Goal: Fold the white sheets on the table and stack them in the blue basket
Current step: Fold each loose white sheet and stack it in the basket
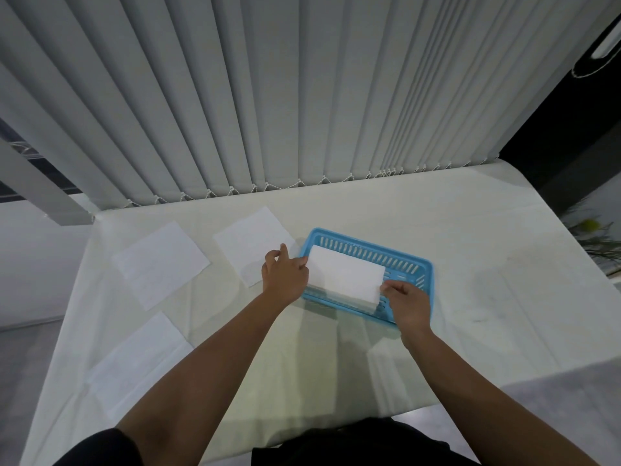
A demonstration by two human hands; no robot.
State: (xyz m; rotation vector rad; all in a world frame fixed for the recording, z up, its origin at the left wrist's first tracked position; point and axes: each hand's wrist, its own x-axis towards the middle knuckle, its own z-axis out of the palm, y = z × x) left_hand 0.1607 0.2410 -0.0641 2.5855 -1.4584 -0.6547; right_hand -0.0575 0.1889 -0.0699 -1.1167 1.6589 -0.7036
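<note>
A blue slotted basket [408,264] sits right of the table's middle. A folded white sheet [344,275] lies in it on top of a small stack. My left hand [284,275] grips the folded sheet's left end at the basket's left rim. My right hand [408,304] pinches its right near corner. Three unfolded white sheets lie flat to the left: one [250,245] just behind my left hand, one [161,264] further left, and one [139,361] near the table's front left.
The table [470,314] has a pale cloth with rounded far corners. Grey vertical blinds [268,95] hang right behind its far edge. A plant [598,240] shows beyond the right edge.
</note>
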